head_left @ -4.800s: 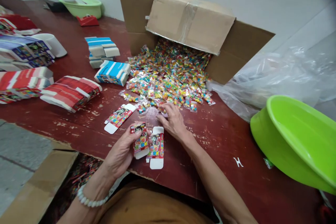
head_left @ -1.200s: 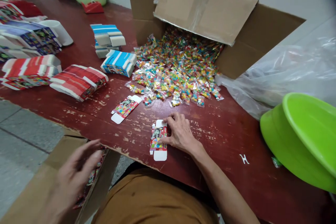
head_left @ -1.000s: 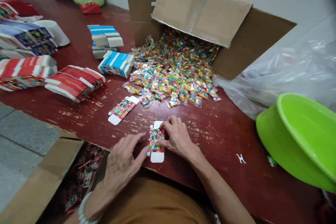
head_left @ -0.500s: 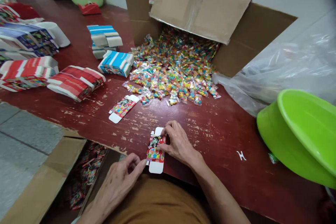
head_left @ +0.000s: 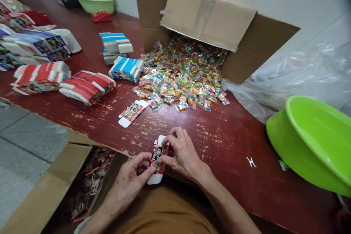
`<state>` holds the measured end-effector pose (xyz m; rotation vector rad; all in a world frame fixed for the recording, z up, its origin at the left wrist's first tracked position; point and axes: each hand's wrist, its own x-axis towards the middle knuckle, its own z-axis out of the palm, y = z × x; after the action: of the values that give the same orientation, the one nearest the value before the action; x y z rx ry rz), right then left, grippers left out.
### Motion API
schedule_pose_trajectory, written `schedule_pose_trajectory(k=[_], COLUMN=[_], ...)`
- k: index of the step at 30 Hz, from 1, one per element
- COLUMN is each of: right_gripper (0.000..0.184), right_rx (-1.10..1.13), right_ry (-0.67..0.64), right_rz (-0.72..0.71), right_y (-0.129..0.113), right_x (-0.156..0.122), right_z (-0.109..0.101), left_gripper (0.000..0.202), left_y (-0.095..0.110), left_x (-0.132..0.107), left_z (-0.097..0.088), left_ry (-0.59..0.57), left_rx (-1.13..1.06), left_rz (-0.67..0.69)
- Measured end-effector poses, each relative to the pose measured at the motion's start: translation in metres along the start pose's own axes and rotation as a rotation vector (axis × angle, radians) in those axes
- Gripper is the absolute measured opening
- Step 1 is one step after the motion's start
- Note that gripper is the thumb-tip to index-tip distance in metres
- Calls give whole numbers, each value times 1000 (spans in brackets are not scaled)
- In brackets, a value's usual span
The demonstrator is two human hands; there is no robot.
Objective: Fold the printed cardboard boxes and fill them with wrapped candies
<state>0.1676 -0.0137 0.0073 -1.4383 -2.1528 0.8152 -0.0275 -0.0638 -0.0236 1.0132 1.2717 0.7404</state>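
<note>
Close to the table's front edge, a small red printed candy box [head_left: 158,155] with white end flaps is held between both hands. My left hand [head_left: 134,172] pinches its lower left side with thumb and fingers. On the other side, my right hand [head_left: 181,151] grips the right edge, its fingertips near the top flap and its thumb across the front. Another flattened red candy box [head_left: 134,112] lies on the table, apart from both hands. Beyond it spreads a heap of clear packets of colourful candies [head_left: 183,80].
The candies spill from a tipped cardboard carton [head_left: 208,18]. Left stand bundled red boxes [head_left: 87,86], blue boxes [head_left: 126,68] and purple boxes [head_left: 41,44]. A green basin [head_left: 304,146] stands right, beside plastic sheeting [head_left: 301,76]. Below the edge, an open carton [head_left: 63,182] holds filled-looking red packages.
My left hand has moved up and right to take the box's left side. The box has shifted slightly left and tilted, with my right hand still on it.
</note>
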Motion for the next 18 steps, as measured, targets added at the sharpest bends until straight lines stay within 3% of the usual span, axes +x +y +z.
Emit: schedule_pose_trajectory(k=[5, 11, 18], right_gripper=[20, 9, 5], right_rx=[34, 94, 136], right_ry=[-59, -28, -57], right_rz=[-31, -150, -97], right_y=[-8, -12, -10], right_x=[4, 2, 5], right_z=[-13, -21, -22], left_gripper=[23, 40, 42], left_y=[15, 40, 46], left_x=[5, 20, 32], left_z=[-5, -12, -4], left_ry=[-43, -415, -573], left_rx=[82, 66, 109], left_rz=[88, -72, -113])
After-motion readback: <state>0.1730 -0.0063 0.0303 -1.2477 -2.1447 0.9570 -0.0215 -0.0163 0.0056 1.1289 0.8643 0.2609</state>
